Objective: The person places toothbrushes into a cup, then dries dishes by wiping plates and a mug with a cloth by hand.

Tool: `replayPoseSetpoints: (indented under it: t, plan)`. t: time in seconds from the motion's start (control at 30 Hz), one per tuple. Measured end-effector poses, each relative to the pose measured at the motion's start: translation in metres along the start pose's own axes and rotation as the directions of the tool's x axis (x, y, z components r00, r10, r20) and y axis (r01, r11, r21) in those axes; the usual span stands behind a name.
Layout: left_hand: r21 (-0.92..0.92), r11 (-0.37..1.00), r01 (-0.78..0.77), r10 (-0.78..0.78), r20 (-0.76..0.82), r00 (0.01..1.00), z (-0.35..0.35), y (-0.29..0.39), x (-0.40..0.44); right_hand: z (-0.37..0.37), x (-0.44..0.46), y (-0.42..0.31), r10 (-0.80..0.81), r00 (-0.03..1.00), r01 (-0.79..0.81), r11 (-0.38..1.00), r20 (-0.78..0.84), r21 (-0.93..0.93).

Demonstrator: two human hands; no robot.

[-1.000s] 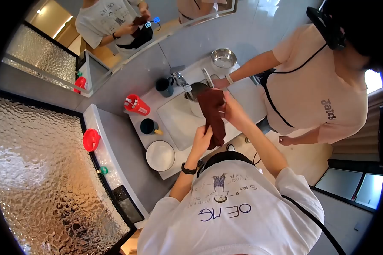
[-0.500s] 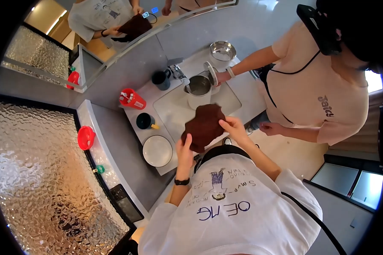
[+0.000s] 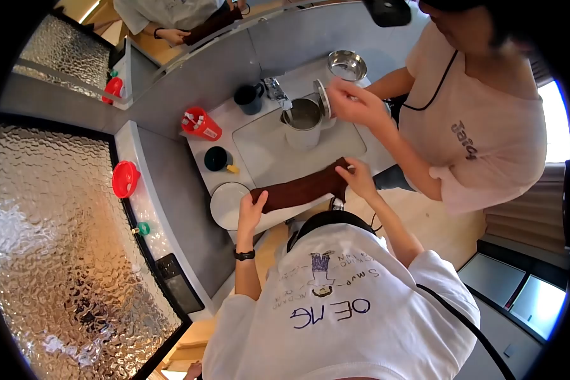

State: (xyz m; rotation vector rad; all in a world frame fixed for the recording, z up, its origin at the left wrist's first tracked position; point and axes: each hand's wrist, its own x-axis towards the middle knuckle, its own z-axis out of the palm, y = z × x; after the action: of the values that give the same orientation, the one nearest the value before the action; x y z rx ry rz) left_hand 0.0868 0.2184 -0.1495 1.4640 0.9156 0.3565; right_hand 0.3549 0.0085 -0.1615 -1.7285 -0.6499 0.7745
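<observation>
A dark brown cloth (image 3: 301,190) is stretched lengthwise between my two hands, in front of the sink. My left hand (image 3: 251,213) pinches its left end, above a white plate (image 3: 230,207). At the other end, my right hand (image 3: 360,180) grips the right corner, which sits higher. Beyond the cloth, a white kettle (image 3: 303,134) stands in the sink (image 3: 259,152) with its lid raised, under the faucet (image 3: 276,93). Another person's hand (image 3: 356,106) is beside the lid; whether it touches the kettle, I cannot tell.
On the counter's left are a red cup (image 3: 202,124) holding small white packets, a dark mug (image 3: 216,159) and a grey mug (image 3: 249,100). A metal bowl (image 3: 347,65) stands at the back. A red bowl (image 3: 126,179) sits on the left ledge. The other person stands right.
My hands have moved apart, pulling the cloth from a bunched wide shape into a long strip. The other person's forearm has come forward, and their hand is now raised near the kettle lid.
</observation>
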Motion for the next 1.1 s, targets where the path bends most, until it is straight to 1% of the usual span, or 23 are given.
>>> replayPoseSetpoints:
  t: [0.03, 0.07, 0.17, 0.2, 0.23, 0.3, 0.37, 0.43, 0.5, 0.53, 0.57, 0.63, 0.7, 0.73, 0.8, 0.83, 0.87, 0.9, 0.93, 0.97, 1.03, 1.07, 1.1]
  plan:
    - [-0.011, 0.999, 0.038, -0.037, 0.083, 0.996, -0.002, 0.0, 0.002, -0.002, 0.002, -0.003, -0.119, 0.986, 0.101, 0.983, -0.114, -0.152]
    - [-0.112, 0.993, 0.028, -0.025, 0.027, 0.999, 0.001, 0.002, -0.002, -0.006, -0.001, -0.005, -0.114, 0.987, 0.096, 0.984, -0.113, -0.151]
    - [-0.047, 0.99, 0.134, -0.14, -0.157, 0.978, -0.005, -0.01, -0.018, -0.024, -0.013, -0.019, 0.226, 0.968, -0.203, 0.961, -0.111, 0.19]
    - [-0.043, 0.997, 0.067, -0.074, -0.205, 0.976, -0.002, -0.015, -0.023, -0.022, -0.014, -0.007, 0.307, 0.951, -0.263, 0.87, -0.041, 0.417]
    - [-0.04, 0.996, 0.084, -0.091, -0.206, 0.974, 0.002, -0.007, -0.028, -0.02, -0.017, -0.009, 0.323, 0.946, -0.28, 0.865, -0.033, 0.417]
    - [0.315, 0.933, -0.176, 0.232, -0.148, 0.961, 0.007, 0.007, -0.033, -0.016, -0.025, -0.021, 0.436, 0.895, -0.392, 0.662, 0.097, 0.638]
    - [0.367, 0.905, -0.217, 0.252, -0.052, 0.966, 0.005, 0.012, -0.036, -0.032, -0.027, 0.002, 0.359, 0.907, -0.416, 0.683, 0.22, 0.6]
    - [0.322, 0.917, -0.236, 0.226, 0.068, 0.972, 0.005, 0.03, -0.048, -0.034, -0.039, -0.01, 0.146, 0.972, -0.188, 0.952, 0.184, 0.241]
    - [0.433, 0.855, -0.286, 0.274, 0.093, 0.957, 0.011, 0.042, -0.05, -0.025, -0.046, -0.044, 0.133, 0.966, -0.196, 0.935, 0.22, 0.296]
    - [0.536, 0.774, -0.338, 0.323, 0.125, 0.938, 0.013, 0.045, -0.05, -0.022, -0.047, -0.047, 0.041, 0.98, -0.023, 0.995, 0.196, -0.093]
    - [0.538, 0.771, -0.341, 0.325, 0.127, 0.937, 0.012, 0.041, -0.049, -0.021, -0.048, -0.048, -0.057, 0.977, 0.149, 0.872, 0.205, -0.466]
    - [0.639, 0.713, -0.288, 0.283, 0.113, 0.952, 0.007, 0.042, -0.039, -0.02, -0.048, -0.042, -0.03, 0.991, 0.093, 0.845, 0.127, -0.527]
    - [0.714, 0.63, -0.306, 0.376, 0.064, 0.924, 0.005, 0.053, -0.04, -0.022, -0.054, -0.048, -0.128, 0.991, 0.093, 0.852, -0.032, -0.515]
    - [0.66, 0.678, -0.324, 0.41, 0.026, 0.912, 0.002, 0.065, -0.043, -0.024, -0.057, -0.062, -0.294, 0.955, 0.198, 0.741, -0.045, -0.641]
    - [0.413, 0.831, -0.372, 0.391, 0.041, 0.919, -0.009, 0.072, -0.042, -0.035, -0.051, -0.076, -0.343, 0.939, 0.277, 0.73, 0.015, -0.625]
    - [0.413, 0.832, -0.371, 0.389, 0.044, 0.92, -0.015, 0.069, -0.039, -0.04, -0.044, -0.081, -0.402, 0.913, 0.36, 0.712, 0.07, -0.604]
    - [0.101, 0.905, -0.413, 0.399, 0.132, 0.907, -0.02, 0.066, -0.033, -0.047, -0.034, -0.085, -0.459, 0.869, 0.49, 0.742, 0.186, -0.458]
    - [-0.218, 0.893, -0.395, 0.438, 0.208, 0.875, -0.024, 0.066, -0.026, -0.047, -0.029, -0.087, -0.471, 0.863, 0.499, 0.736, 0.184, -0.457]
    - [-0.303, 0.895, -0.326, 0.401, 0.233, 0.886, -0.027, 0.079, -0.027, -0.046, -0.024, -0.088, -0.277, 0.949, 0.292, 0.953, 0.149, -0.085]
    - [-0.299, 0.894, -0.335, 0.408, 0.231, 0.883, -0.034, 0.079, -0.022, -0.045, -0.022, -0.089, -0.066, 0.976, 0.002, 0.954, 0.206, 0.298]
    - [-0.468, 0.874, 0.132, 0.003, 0.276, 0.961, -0.049, 0.068, -0.009, -0.041, -0.009, -0.09, 0.019, 0.958, -0.07, 0.984, 0.288, 0.166]
    - [-0.64, 0.757, 0.127, 0.02, 0.218, 0.976, -0.042, 0.06, 0.0, -0.027, -0.002, -0.095, 0.212, 0.942, -0.274, 0.934, 0.259, 0.23]
    - [-0.639, 0.759, 0.123, 0.024, 0.216, 0.976, -0.034, 0.053, 0.011, -0.019, 0.004, -0.098, 0.398, 0.884, -0.459, 0.837, 0.245, 0.297]
